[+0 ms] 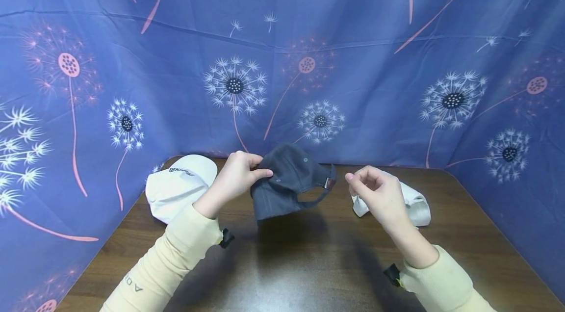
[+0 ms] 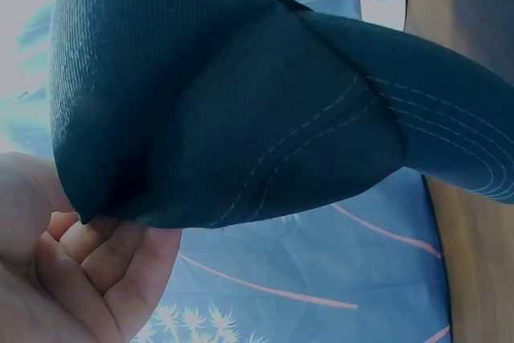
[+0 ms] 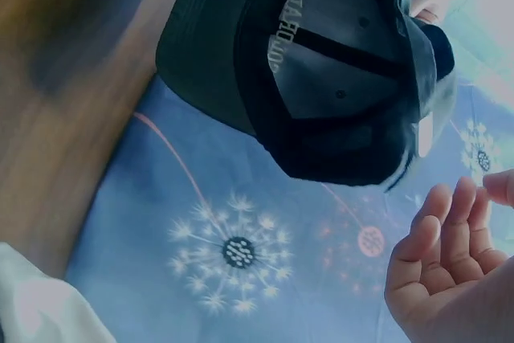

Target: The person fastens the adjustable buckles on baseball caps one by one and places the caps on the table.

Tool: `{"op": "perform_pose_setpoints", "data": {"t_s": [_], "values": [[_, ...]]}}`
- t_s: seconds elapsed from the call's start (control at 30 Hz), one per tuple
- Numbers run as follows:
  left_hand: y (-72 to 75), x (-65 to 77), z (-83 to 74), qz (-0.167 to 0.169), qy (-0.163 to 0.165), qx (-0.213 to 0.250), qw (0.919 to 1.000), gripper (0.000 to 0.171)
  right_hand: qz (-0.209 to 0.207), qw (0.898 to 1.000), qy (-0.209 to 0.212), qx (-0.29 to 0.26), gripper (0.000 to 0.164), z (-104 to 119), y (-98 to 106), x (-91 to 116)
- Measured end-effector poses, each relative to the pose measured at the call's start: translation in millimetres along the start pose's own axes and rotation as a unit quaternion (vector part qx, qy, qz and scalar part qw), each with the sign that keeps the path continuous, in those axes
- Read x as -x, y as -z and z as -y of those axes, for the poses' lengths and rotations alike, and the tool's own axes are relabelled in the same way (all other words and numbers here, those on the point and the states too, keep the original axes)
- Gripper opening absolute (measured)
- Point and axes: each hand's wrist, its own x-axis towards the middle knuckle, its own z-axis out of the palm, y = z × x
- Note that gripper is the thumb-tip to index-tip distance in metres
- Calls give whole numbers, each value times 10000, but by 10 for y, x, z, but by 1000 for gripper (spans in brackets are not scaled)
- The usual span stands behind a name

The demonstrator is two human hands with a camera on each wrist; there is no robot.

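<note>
A dark grey-blue baseball cap (image 1: pixel 289 182) is held up above the table, tilted, with its back strap and metal buckle (image 1: pixel 328 183) turned to the right. My left hand (image 1: pixel 234 178) pinches the cap's edge between thumb and fingers. The right wrist view looks into the cap's hollow (image 3: pixel 337 62), where light lettering shows on the inside. Beside the strap, a short gap away, my right hand (image 1: pixel 383 195) hovers with loosely bent fingers and nothing in them. Past my left forearm lies a white cap (image 1: pixel 176 189) with dark lettering on its front.
A white fabric item (image 1: pixel 417 206), partly hidden by my right hand, lies on the right side of the wooden table (image 1: pixel 300 273); its kind is unclear. Blue cloth (image 1: pixel 362 81) with a dandelion print hangs behind the table and along both sides.
</note>
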Motion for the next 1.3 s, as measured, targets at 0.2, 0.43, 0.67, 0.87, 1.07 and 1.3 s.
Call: {"op": "perform_pose_setpoints", "data": {"t_s": [0.2, 0.43, 0.67, 0.87, 1.07, 1.3], "values": [[51, -60, 3, -103, -230, -234, 9994, 53, -188, 9992, 363, -34, 16, 62, 65, -109], [48, -105, -1, 67, -456, -243, 9986, 53, 587, 9968, 526, -147, 35, 62, 49, -207], [-40, -156, -51, 258, -757, -285, 9964, 33, 1440, 9881, 530, 107, 55, 13, -56, -291], [-123, -187, -124, 120, -1141, -360, 9927, 6, 1948, 9792, 573, 50, 63, -46, -120, -361], [-209, -218, -168, -69, -1448, -595, 9877, 13, 2507, 9662, 515, -300, 58, -242, -129, -431], [-315, -255, -167, -13, -1443, -588, 9878, 13, 2077, 9742, 824, 321, 27, -359, -164, -462]]}}
